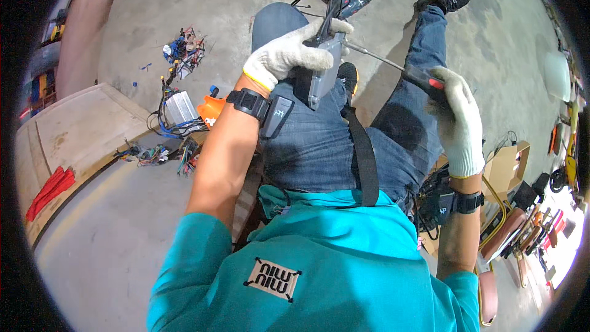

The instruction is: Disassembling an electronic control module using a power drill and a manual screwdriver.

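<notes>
My left hand [292, 55], in a white knit glove, grips a flat grey box-shaped device [326, 77] with black cables, held on edge above my left thigh. My right hand [458, 110], gloved alike, is closed around the dark handle of a screwdriver [415, 75] with a red patch. Its long metal shaft points left, and the tip meets or nearly meets the device's upper right side; exact contact I cannot make out. Just beyond the device, a dark power drill [353, 6] lies on the floor, partly hidden by cables.
Left of my leg are a silver box with wires [182, 109], an orange piece [211, 110] and loose wire bundles [184, 49]. A beige panel [80, 117] holds a red cloth [50, 193]. On the right stand an open cardboard box [507, 169] and scattered parts.
</notes>
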Demonstrator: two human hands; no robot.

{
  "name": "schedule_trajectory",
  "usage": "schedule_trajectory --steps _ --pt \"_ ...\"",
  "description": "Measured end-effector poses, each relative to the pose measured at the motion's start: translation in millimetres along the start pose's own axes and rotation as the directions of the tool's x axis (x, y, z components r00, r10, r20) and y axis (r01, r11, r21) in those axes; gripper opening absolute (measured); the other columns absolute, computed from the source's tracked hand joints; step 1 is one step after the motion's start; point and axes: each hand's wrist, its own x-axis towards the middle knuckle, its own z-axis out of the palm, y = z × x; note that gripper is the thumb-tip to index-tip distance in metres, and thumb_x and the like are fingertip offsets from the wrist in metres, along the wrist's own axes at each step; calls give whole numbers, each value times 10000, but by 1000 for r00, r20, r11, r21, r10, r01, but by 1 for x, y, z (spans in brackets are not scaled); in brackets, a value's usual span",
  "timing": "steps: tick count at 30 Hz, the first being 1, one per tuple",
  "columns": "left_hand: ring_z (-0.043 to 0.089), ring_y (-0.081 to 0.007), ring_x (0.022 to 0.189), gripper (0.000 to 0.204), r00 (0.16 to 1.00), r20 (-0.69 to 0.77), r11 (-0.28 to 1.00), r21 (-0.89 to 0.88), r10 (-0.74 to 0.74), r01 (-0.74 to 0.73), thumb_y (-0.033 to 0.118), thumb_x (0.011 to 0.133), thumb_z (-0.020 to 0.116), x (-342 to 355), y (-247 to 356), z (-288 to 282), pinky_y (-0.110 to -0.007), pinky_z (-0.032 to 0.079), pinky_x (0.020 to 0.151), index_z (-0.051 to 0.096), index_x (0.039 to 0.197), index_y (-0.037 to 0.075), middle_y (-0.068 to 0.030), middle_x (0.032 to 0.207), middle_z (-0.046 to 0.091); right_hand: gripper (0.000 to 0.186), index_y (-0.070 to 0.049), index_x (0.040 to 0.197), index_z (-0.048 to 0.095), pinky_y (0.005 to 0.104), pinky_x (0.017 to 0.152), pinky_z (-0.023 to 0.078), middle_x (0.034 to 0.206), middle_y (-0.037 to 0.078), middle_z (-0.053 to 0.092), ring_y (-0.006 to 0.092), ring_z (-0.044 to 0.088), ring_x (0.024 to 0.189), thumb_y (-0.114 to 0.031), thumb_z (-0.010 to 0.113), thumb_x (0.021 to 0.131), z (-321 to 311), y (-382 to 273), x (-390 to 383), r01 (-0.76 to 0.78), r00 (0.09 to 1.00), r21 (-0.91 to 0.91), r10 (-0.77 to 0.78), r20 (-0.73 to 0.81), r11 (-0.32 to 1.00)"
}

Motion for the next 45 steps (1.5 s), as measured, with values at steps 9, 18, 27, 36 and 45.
schedule_trajectory --steps 9,18,27,36,45 --pt "613 -157 1163 796 987 -110 993 -16 -115 114 139 785 807 -3 0 -3 -324 488 1018 517 1522 68 -55 1297 659 418 -37 1185 695 246 493 420 682 -8 583 82 518 507 -424 583 1076 13 -30 -20 -138 990 -277 144 1 951" --pt "606 -127 1048 663 971 -141 978 42 -195 202 136 826 778 6 13 21 -288 501 936 572 1449 39 -21 1203 660 307 -14 1155 692 254 508 417 799 19 647 74 537 535 -287 683 1015 37 -60 -41 -106 994 -410 87 -64 906" --pt "613 -122 1112 574 968 -218 872 490 123 -1 104 771 722 41 55 32 -287 485 1013 652 1337 38 -18 1219 690 288 -34 1193 695 239 600 455 926 45 697 63 560 682 -231 722 985 33 -86 -50 121 979 -449 -181 -92 885" --pt "633 -127 1089 523 917 -232 773 624 325 -116 122 801 806 67 104 39 -295 487 1030 687 1307 68 -16 1193 701 416 -1 1334 635 241 587 479 925 37 673 77 576 654 -269 664 1016 35 -64 -56 30 999 -227 -38 -30 974" --pt "634 -125 1126 541 966 -130 777 622 223 -96 44 815 744 60 126 72 -296 484 1049 646 1346 20 -36 1269 683 444 -1 1337 592 246 511 445 889 60 672 97 566 639 -338 626 1049 37 -47 -83 -269 963 297 261 66 916"
